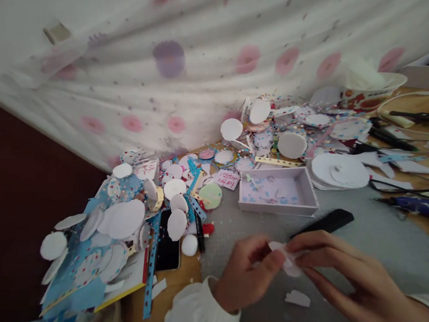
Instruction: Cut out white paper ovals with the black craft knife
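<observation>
Near edge of grey mat [243,228]: both hands meet here, in front of the shallow box [277,191].
Held item: small white paper piece [289,260], thin, irregular outline, pinched between the two hands just above the mat.
Left hand [247,273]: fingers closed together, thumb and forefinger clamped on the left edge of the paper piece.
Right hand [344,275]: fingertips [293,248] pressed on the right edge of the same piece; remaining fingers extended, apart.
Handling estimate: very light, limp, easily creased or torn; likely to slip if gripped loosely. Hold at the edges with fingertip pressure only.
Second scrap [297,298]: white offcut lying on the mat, nearer than the box, just below the hands.
Black flat object [327,221]: between the box and the right hand.
Left of box: paper circles [124,219] heaped over a dark phone [167,250] and blue strips.
Right of box: stacked white discs [337,170], pens and tools.
Behind box: spotted cloth [205,56].
</observation>
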Demonstrator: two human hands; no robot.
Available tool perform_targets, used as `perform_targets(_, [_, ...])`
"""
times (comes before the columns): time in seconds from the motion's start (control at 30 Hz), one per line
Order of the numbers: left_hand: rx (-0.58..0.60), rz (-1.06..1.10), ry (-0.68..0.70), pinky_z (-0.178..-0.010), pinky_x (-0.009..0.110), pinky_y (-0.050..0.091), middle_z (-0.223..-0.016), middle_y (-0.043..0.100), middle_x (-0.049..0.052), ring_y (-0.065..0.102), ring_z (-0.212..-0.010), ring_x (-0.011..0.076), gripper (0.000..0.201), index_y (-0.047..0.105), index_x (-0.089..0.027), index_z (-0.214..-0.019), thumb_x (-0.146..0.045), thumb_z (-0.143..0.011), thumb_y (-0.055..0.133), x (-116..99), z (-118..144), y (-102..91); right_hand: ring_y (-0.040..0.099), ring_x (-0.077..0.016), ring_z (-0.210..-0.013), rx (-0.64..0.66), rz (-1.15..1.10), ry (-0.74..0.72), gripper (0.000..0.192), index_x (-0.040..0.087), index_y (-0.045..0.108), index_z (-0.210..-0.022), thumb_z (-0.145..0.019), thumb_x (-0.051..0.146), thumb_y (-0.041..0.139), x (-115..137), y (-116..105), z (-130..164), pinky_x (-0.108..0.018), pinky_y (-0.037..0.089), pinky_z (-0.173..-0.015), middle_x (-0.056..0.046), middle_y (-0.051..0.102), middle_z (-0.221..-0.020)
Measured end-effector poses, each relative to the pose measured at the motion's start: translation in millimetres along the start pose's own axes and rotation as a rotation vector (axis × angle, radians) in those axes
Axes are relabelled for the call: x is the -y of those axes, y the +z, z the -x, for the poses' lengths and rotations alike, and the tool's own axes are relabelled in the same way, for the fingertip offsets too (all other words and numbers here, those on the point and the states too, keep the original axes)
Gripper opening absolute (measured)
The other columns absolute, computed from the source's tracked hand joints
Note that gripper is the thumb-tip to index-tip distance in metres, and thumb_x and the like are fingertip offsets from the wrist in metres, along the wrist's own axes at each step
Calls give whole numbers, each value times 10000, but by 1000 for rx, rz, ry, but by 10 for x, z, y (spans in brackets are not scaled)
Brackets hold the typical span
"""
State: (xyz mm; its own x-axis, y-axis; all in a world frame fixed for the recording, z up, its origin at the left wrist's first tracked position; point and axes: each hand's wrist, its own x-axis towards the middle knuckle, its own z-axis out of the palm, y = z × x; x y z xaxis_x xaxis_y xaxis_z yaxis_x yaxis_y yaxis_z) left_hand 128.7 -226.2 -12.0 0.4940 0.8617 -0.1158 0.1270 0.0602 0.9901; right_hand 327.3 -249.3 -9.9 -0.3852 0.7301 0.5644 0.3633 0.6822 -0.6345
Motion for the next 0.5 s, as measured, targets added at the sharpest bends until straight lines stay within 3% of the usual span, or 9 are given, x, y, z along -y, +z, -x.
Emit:
perform_targets(0.17, [-101,70,63,-579,241,307,-671,422,-24,396,-635,109,430,532,-169,-707,-546,-913,540,-40,36,42,673,-145,-913,-137,-162,199,191,283,527,-1111,-930,225,547,-28,140,-69,-206,578,-767,-27,650,-986])
perform_targets(0.27, [-148,61,66,-586,245,321,-664,429,-20,414,-636,114,441,529,-170,-683,-540,-923,524,-101,97,9,669,-129,-711,-42,-247,299,78,278,572,-946,-973,297,501,-27,160,-104,-183,569,-631,21,659,-787])
perform_targets(0.33, [-143,34,69,-597,244,340,-665,453,-13,436,-641,118,427,546,-167,-682,-516,-927,529,-115,132,1,655,-126,-628,-1,-259,336,212,268,591,-828,-983,370,488,-8,145,-122,-175,554,-573,28,661,-713])
perform_targets(0.5, [-162,-107,117,-661,259,416,-695,563,22,514,-672,144,410,636,-172,-709,-499,-929,525,-62,232,27,644,-140,-567,-36,-221,339,382,264,622,-744,-973,518,452,76,134,-129,-188,548,-540,10,672,-656])
